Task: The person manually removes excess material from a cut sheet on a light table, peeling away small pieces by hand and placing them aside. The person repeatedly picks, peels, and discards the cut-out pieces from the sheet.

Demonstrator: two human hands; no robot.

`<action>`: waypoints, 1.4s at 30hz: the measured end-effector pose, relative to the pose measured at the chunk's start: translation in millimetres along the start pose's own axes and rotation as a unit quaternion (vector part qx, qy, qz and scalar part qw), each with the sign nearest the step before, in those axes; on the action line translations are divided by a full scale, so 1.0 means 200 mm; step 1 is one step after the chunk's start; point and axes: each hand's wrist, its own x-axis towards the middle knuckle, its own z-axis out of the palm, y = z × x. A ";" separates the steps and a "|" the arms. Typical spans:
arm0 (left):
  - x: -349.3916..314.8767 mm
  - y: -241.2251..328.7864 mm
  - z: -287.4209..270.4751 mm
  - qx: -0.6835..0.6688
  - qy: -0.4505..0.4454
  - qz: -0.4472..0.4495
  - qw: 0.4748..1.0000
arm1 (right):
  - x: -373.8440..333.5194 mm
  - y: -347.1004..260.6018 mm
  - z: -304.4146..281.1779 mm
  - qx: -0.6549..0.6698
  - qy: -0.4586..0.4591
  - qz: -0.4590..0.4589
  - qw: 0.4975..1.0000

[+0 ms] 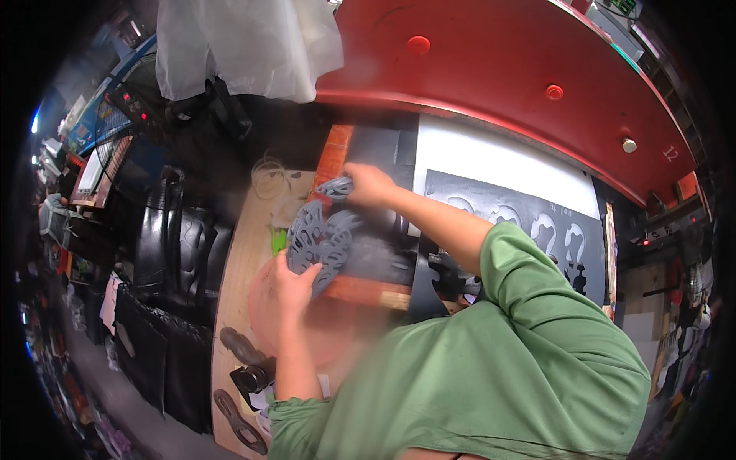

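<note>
My left hand (293, 287) is closed around the lower end of a stack of flat grey cut-out pieces (313, 241) with rows of slots, its thumb lying across the front. The pieces fan apart at their upper ends. At the top of the stack, my right hand (368, 186) pinches a smaller bundle of grey pieces (335, 188) of the same look. Both hands are above an orange-brown edged block (331, 157) with a dark surface. A bright green object (279, 241) shows just behind the left hand.
A red machine beam (491, 61) spans the far side. Right of my hands, a black sheet (460, 184) with curved cut-outs lies over a white board (491, 149). On the wooden table (238, 299) are a pink round shape (264, 307) and dark sole-shaped pieces (239, 422). Black sheets (157, 368) hang at left.
</note>
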 end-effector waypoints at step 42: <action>0.04 0.29 0.05 -0.397 -0.063 -0.118 0.908 | -0.29 -0.22 -0.01 0.441 -0.239 -0.143 0.853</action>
